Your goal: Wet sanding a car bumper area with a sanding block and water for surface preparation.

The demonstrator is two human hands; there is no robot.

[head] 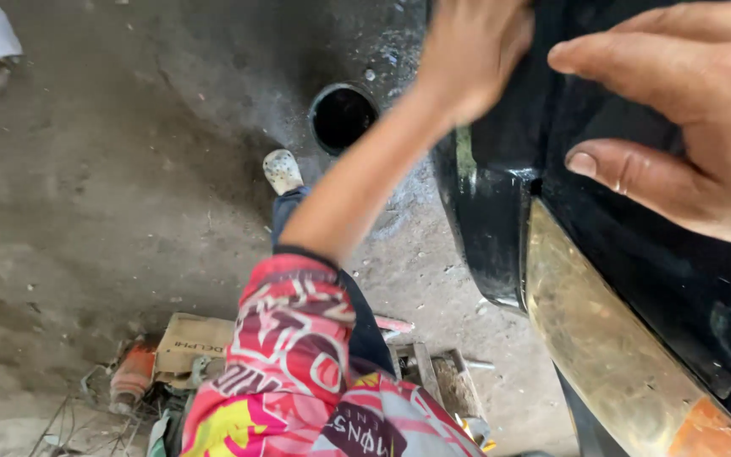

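both hands are pressing on a black vehicle panel

left hand is lying flat on the panel's upper edge; right hand, fingers spread wide, is resting above the yellowed headlamp.

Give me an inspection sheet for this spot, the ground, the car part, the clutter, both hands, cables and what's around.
Surface: dusty concrete floor, stained, with a round dark hole.
Job's things: glossy black car body panel above a yellowed headlamp.
Clutter: cardboard piece, orange can, small tray, near the shoe.
Grippers: left hand pressed on the panel; right hand open, flat on it.
Cables: thin wires, low left.
Surroundings: nothing seen.
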